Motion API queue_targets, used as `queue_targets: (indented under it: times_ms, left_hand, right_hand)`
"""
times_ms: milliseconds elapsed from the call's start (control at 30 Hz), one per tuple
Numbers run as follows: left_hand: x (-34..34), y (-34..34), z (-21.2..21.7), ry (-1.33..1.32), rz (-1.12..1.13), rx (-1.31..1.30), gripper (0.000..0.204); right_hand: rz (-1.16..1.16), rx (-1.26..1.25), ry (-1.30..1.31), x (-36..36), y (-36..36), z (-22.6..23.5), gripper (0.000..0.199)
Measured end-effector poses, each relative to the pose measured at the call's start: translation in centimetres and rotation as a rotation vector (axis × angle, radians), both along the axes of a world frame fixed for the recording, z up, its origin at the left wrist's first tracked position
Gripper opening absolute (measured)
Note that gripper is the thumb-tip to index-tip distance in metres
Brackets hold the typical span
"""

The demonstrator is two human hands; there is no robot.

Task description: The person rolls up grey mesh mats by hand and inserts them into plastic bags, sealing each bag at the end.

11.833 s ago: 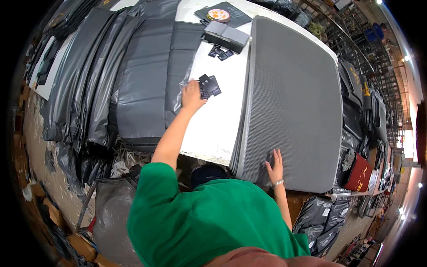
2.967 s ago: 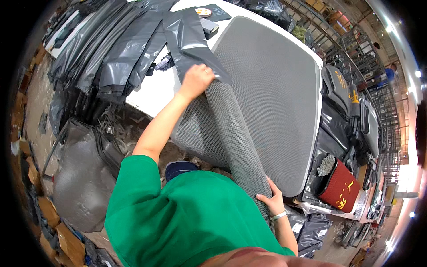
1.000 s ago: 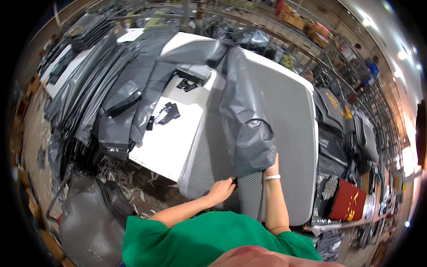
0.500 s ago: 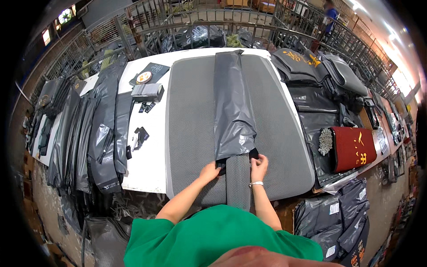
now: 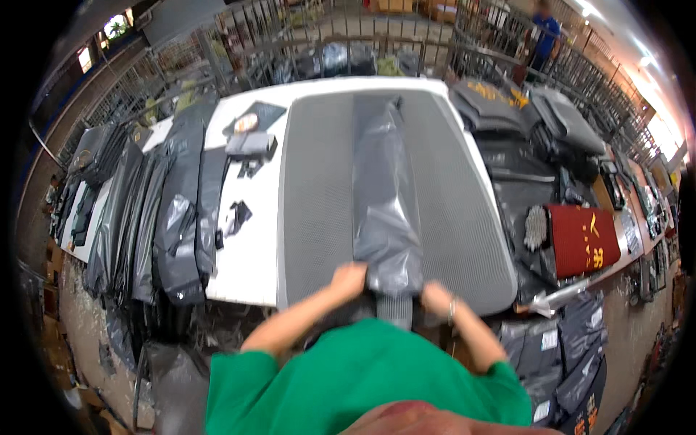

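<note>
A long, crinkled grey plastic bag [image 5: 386, 196] lies along the grey mesh mat [image 5: 317, 196], its near end gripped by the left hand [image 5: 350, 278] and right hand [image 5: 436, 296].

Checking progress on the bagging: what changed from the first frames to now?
The rolled grey mat now sits almost wholly inside the grey plastic bag, lying lengthwise on the flat mat. Both hands, left hand and right hand, moved to the bag's open end. Bags on the left unchanged.

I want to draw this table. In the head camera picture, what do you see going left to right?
Stack of grey plastic bags → bare white table → grey mesh mat → long grey bag held by both hands → red mat.
</note>
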State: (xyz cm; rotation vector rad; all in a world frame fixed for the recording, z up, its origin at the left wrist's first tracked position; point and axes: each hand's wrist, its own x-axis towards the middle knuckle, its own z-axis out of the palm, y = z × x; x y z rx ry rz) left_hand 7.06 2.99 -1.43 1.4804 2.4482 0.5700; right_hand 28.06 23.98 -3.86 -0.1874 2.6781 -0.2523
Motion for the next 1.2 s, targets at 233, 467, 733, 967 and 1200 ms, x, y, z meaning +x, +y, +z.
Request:
queue_targets:
  times_ms: [233,467,733,967,1200]
  left_hand:
    - [-3.3,-0.1,4.0,-0.033,0.133,0.159,0.018]
    - [2.1,-11.5,-4.5,-0.411,0.361,0.037,0.019]
    - [6.0,-5.9,2.3,-0.412,-0.023,0.385,0.013]
    - [9.5,3.1,1.1,-0.387,-0.324,-0.03,0.018]
    - [3.7,-19.2,-5.9,-0.617,0.349,-0.117,0.009]
  right_hand:
    - [-0.545,-0.555,0.281,-4.7,0.8,3.0,0.019]
    - [-0.889,-0.771,0.4,3.8,-7.5,-3.4,0.021]
    - [-1.258,-1.535,0.228,5.6,-11.0,-2.2,0.018]
    - [-1.235,-1.419,0.237,5.3,-10.7,-1.3,0.02]
    - [-1.347,-1.601,0.222,6.8,-11.2,-2.6,0.023]
